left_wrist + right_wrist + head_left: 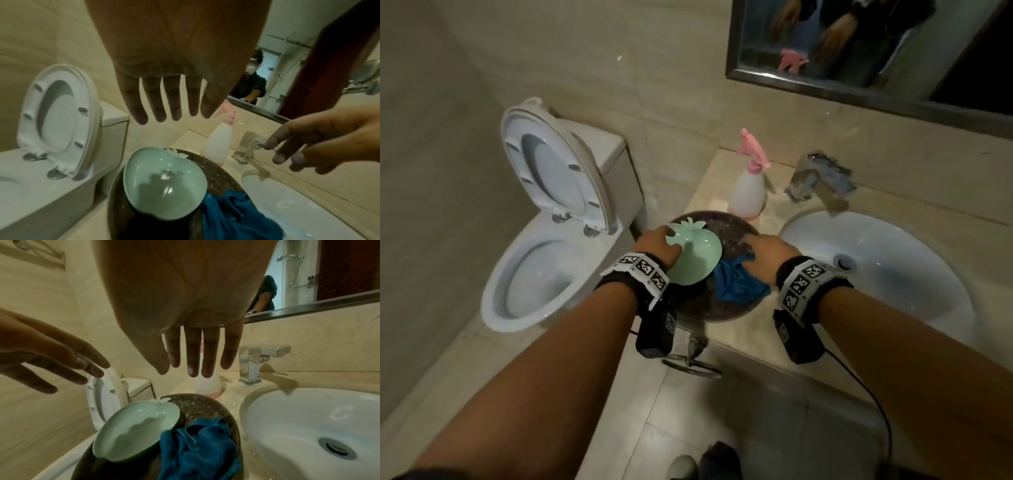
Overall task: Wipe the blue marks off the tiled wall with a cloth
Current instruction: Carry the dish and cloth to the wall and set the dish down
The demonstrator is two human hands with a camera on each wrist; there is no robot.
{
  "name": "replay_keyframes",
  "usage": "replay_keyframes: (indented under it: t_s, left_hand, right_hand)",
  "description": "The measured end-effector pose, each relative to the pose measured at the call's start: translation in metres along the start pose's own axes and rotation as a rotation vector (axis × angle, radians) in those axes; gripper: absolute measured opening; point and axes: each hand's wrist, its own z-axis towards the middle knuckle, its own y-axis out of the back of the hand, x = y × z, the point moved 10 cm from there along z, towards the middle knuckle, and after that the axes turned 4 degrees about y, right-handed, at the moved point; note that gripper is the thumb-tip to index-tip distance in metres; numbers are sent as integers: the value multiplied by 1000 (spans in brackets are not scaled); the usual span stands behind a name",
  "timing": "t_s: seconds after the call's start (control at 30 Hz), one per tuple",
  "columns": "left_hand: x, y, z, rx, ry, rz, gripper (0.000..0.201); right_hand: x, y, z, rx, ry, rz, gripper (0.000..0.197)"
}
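A crumpled blue cloth (736, 282) (232, 216) (199, 449) lies in a dark speckled round tray (726, 233) (218, 177) (205, 407) on the counter, beside a pale green apple-shaped dish (693, 257) (164, 183) (135, 431). My left hand (657, 245) (164, 104) hovers over the green dish, fingers straight, holding nothing. Above the cloth my right hand (767, 248) (197, 353) hangs with fingers straight, also holding nothing. The beige tiled wall (654, 75) rises behind; no blue marks show on it in these views.
A white spray bottle with a pink trigger (748, 181) stands behind the tray. A chrome tap (815, 178) and white basin (893, 274) are to the right, an open toilet (544, 246) to the left, a framed mirror (859, 51) above.
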Motion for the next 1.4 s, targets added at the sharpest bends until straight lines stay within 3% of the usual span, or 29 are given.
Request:
replay_keyframes:
  t_s: [0.17, 0.53, 0.77, 0.9, 1.1, 1.4]
  left_hand:
    - [23, -21, 17, 6, 107, 20, 49]
    - [70, -32, 52, -118, 244, -144, 49]
    - [91, -39, 63, -31, 342, -235, 31]
    - [97, -43, 66, 21, 359, -265, 23]
    - [97, -38, 67, -20, 328, -314, 19]
    - [88, -30, 61, -8, 264, -355, 15]
  right_hand:
    - [-15, -23, 14, 125, -3, -54, 50]
    - [-13, -54, 27, 129, 65, -67, 69]
    - [-16, -78, 22, 187, -9, -2, 74]
    - [-16, -88, 24, 198, -7, -83, 75]
    - [-15, -90, 29, 151, 13, -190, 57]
    - [-23, -70, 32, 0, -42, 9, 37]
